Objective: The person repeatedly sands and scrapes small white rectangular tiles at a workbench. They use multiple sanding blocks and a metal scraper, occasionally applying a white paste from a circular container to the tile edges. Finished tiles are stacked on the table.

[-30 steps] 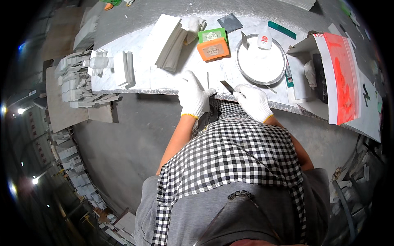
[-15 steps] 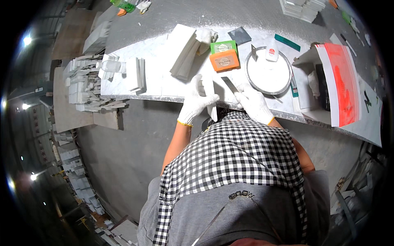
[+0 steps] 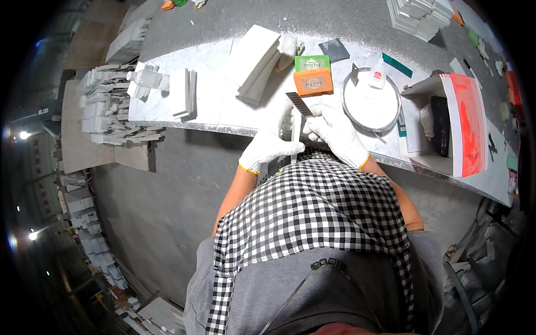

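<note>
Head view: hands [image 3: 269, 146] hold one thin white slab [image 3: 295, 137], one dark, seemingly ridged strip [image 3: 300, 105].

The person's forearms [image 3: 233, 192] angle inward, the gloved left grip [image 3: 269, 144] with its thumb [image 3: 291, 148] extended, the gloved right grip [image 3: 338, 134] curled opposite.
</note>
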Action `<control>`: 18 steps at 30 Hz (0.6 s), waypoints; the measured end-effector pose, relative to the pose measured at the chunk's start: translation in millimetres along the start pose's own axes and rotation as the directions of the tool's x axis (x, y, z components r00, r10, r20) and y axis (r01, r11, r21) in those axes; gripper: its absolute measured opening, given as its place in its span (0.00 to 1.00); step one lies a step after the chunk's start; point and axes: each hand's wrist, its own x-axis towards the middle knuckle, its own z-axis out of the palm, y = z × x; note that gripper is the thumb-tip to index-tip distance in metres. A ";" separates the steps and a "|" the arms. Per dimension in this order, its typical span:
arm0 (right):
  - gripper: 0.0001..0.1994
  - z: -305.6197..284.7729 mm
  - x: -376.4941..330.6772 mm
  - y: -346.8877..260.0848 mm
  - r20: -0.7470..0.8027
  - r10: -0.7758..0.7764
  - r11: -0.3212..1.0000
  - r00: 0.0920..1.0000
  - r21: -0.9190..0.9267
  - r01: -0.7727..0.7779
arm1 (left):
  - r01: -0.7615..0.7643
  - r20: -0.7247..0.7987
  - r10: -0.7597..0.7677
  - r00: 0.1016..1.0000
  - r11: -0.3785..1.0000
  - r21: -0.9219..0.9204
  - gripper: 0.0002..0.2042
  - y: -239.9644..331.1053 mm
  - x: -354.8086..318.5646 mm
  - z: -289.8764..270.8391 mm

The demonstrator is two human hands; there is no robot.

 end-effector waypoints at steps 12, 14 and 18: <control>0.16 12.3 -20.1 -25.3 0.014 -0.027 0.969 1.000 -0.247 0.030 | -0.004 -0.009 0.003 1.000 0.997 -0.080 0.47 -12.3 -5.2 15.3; 0.15 8.9 -22.9 -21.4 -0.015 -0.007 0.993 1.000 -0.120 0.005 | -0.006 -0.014 0.006 1.000 1.000 -0.019 0.45 4.8 -7.5 19.7; 0.13 6.6 -23.1 -29.5 -0.112 0.021 0.999 0.993 -0.045 -0.026 | -0.142 -0.086 0.183 0.979 0.926 0.349 0.38 15.7 -8.8 21.7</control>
